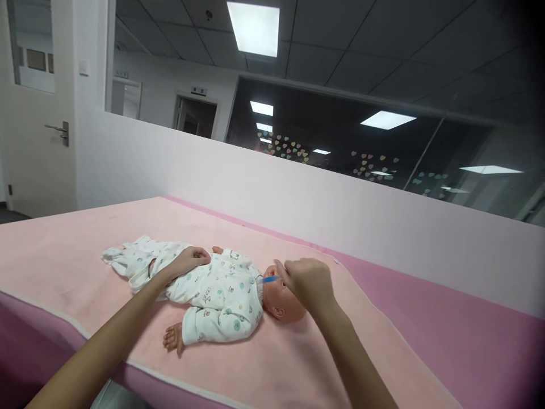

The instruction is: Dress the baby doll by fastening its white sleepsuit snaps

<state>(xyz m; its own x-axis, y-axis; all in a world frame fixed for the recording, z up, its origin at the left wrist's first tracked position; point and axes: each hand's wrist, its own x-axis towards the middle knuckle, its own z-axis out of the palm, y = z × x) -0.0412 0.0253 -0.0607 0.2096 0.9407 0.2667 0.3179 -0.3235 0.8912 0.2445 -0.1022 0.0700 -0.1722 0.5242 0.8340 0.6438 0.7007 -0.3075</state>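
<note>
A baby doll (283,301) in a white patterned outfit (230,289) lies on its back on a pink padded surface (298,363), head to the right. My left hand (191,260) rests on the outfit near the doll's waist, its fingers curled together; anything under them is hidden. Above the doll's face, my right hand (309,278) is closed on a thin blue stick (270,279), whose pale end points left near the doll's mouth and chin. One doll hand lies palm up at the front.
Behind the padded surface runs a low white wall (272,193) with windows above it. A door (40,113) stands at the far left. The mat's front edge passes below my left forearm.
</note>
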